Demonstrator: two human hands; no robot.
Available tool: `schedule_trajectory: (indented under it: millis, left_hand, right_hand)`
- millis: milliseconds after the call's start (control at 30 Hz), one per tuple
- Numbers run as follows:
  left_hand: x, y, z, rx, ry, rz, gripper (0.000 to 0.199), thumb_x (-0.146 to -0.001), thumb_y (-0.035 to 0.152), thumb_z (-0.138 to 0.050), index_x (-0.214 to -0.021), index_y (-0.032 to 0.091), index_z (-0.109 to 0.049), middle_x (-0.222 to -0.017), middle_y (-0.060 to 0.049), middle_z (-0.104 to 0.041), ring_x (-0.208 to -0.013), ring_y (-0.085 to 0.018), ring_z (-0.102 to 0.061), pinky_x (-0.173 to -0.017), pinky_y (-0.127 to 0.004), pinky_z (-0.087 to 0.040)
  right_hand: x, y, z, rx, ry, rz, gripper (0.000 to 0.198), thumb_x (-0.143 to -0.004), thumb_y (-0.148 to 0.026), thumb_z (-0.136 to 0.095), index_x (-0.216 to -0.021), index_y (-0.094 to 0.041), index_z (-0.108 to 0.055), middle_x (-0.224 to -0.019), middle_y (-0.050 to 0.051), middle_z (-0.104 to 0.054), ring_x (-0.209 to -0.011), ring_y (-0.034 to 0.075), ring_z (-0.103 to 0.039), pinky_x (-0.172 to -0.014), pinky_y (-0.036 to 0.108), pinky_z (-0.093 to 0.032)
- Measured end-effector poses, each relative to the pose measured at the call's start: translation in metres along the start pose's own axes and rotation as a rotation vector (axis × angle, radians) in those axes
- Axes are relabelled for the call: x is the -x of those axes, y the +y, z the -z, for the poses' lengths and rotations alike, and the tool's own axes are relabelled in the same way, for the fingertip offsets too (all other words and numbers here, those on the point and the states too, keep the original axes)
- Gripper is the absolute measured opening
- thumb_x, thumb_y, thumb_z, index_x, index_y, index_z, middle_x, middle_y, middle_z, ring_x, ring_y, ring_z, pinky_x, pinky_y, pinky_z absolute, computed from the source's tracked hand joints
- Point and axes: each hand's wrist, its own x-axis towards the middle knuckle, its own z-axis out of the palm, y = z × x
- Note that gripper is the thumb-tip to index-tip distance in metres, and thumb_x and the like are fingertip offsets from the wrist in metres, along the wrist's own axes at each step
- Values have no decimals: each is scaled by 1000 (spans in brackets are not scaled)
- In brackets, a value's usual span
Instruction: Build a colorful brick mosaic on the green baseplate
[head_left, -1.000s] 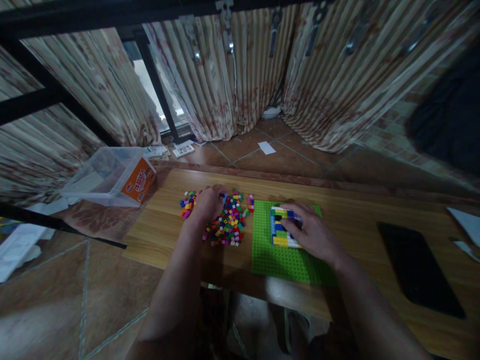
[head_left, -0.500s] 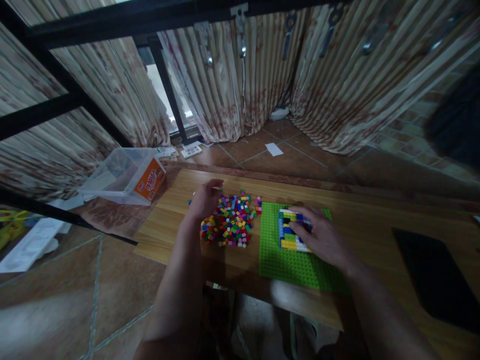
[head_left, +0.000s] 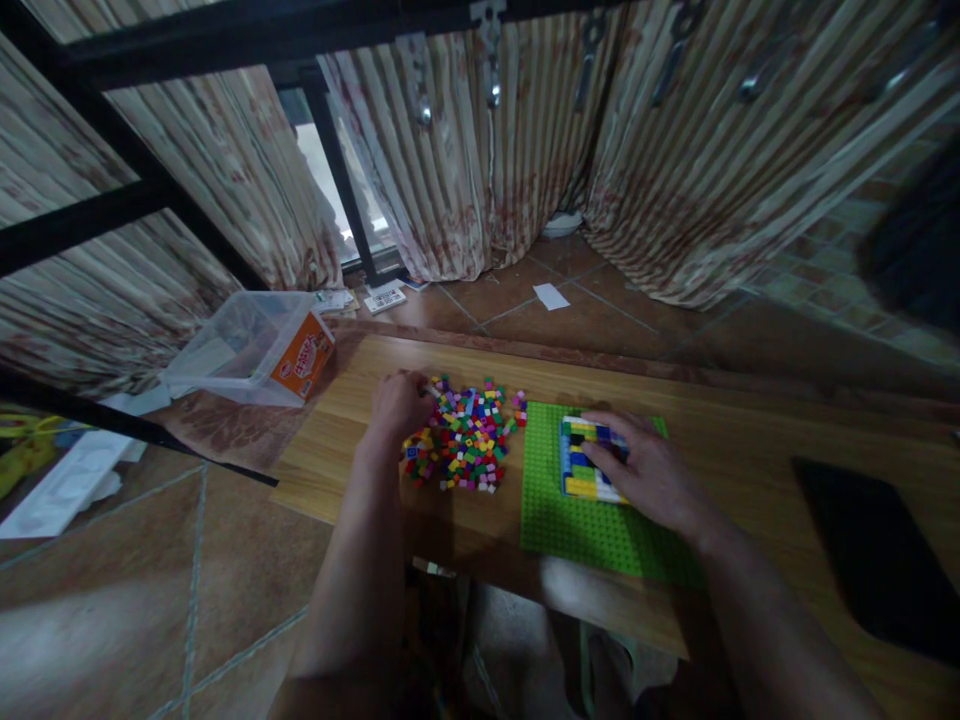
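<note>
At the left edge of a pile of small coloured toy bricks (head_left: 480, 440), my left hand (head_left: 403, 405) is closed, its fingertips curled down by the bricks. Whatever those fingers may pinch is hidden. My right hand (head_left: 646, 462) lies over the right side of a low toy-brick structure (head_left: 577, 470), with thumb and fingers gripping it. White, yellow, blue, green and black rows show on the structure, and its right part is covered by the hand. It sits on a green studded baseplate (head_left: 555, 530).
A wooden table (head_left: 322, 450) bears all of this, with a dark flat panel (head_left: 874, 550) on its right. Beyond the left end stands a clear plastic bin (head_left: 247, 350) with an orange label. Papers (head_left: 551, 296) lie on the tiled floor before the curtains.
My left hand has moved slightly down and left, and its fingers have curled in more. My right hand stays on the brick structure.
</note>
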Motion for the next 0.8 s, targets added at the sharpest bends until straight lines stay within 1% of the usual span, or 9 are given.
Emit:
schedule_trajectory:
  millis: [67, 167, 300, 400, 500, 567, 667, 800]
  left_hand:
    - [-1, 2, 1, -39, -9, 22, 37, -79, 28, -58, -111, 17, -72, -117, -12, -69, -110, -28, -60, -95, -36, -46]
    - [-1, 3, 1, -28, -13, 32, 36, -80, 30, -58, -109, 18, -73, -114, -12, -70, -109, -27, -60, -94, -36, -45]
    - [-2, 4, 0, -10, -4, 30, 34, -80, 32, -56, -105, 18, -74, -107, -13, -72, -103, -27, -61, -88, -36, -46]
    - [-2, 5, 0, -9, -17, 19, 35, -80, 34, -56, -105, 18, -74, -108, -13, -72, -101, -27, -62, -86, -35, -46]
    - [-1, 7, 0, 23, -32, -24, 36, -77, 34, -59, -105, 18, -74, -109, -11, -71, -99, -25, -62, -85, -32, -46]
    - [-1, 9, 0, 52, -41, -45, 35, -75, 34, -62, -103, 17, -75, -106, -8, -72, -98, -23, -62, -84, -29, -47]
    - [-1, 13, 0, 85, -50, -46, 32, -73, 33, -63, -97, 17, -75, -99, -6, -73, -93, -22, -63, -80, -27, -47]
    - [0, 17, 0, 138, -55, -31, 28, -71, 31, -63, -92, 17, -76, -91, -7, -73, -88, -21, -63, -77, -28, -47]
  right_hand:
    - [0, -2, 0, -3, 8, 1, 32, -89, -38, -53, -117, -25, -63, -111, 8, -68, -103, 27, -61, -93, 44, -47]
    - [0, -4, 1, -12, 19, -9, 31, -90, -39, -51, -115, -25, -63, -110, 8, -68, -103, 27, -61, -93, 44, -46]
    - [0, -3, 2, -54, 43, -62, 34, -95, -40, -42, -116, -23, -63, -117, 10, -66, -112, 27, -58, -99, 45, -44]
    - [0, -1, 2, -70, 58, -96, 38, -96, -41, -37, -118, -21, -62, -120, 11, -65, -115, 27, -57, -101, 45, -43]
    - [0, 0, 2, -61, 68, -88, 38, -96, -40, -37, -117, -21, -62, -118, 11, -65, -114, 27, -58, -102, 46, -42]
    - [0, 0, 2, -49, 77, -76, 37, -96, -40, -37, -115, -21, -63, -116, 11, -66, -113, 27, -58, -101, 46, -42]
    - [-1, -2, 2, -38, 84, -64, 36, -97, -40, -38, -113, -22, -64, -114, 10, -66, -112, 27, -58, -100, 45, -43]
    - [-1, -1, 3, -31, 81, -66, 36, -97, -40, -38, -112, -21, -64, -114, 11, -66, -111, 27, -59, -99, 45, -43]
